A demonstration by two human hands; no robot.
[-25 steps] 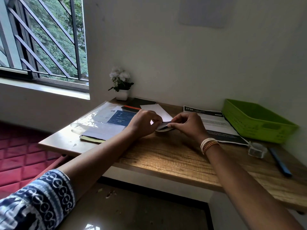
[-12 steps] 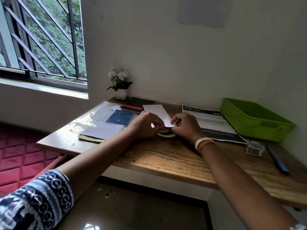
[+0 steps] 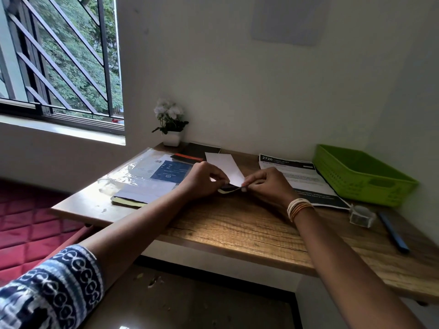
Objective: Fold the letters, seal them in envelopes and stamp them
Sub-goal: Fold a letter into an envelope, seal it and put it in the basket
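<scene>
My left hand [image 3: 202, 180] and my right hand [image 3: 266, 184] meet over the middle of the wooden desk [image 3: 237, 226]. Between their fingertips they pinch a small dark strip with a pale edge [image 3: 229, 188], bowed just above the desk; what it is stays unclear. A white envelope [image 3: 224, 166] lies flat right behind the hands, its near end partly hidden by them. A printed letter sheet with a black header [image 3: 297, 173] lies to the right.
A plastic sleeve of papers and a blue card [image 3: 152, 174] lies at the left. A potted white flower [image 3: 171, 129] stands at the back wall. A green basket [image 3: 361, 174], a small clear box [image 3: 361, 216] and a blue pen [image 3: 393, 233] occupy the right.
Both hands shifted slightly nearer the white envelope and lifted the dark strip a little; it now bows between the fingertips.
</scene>
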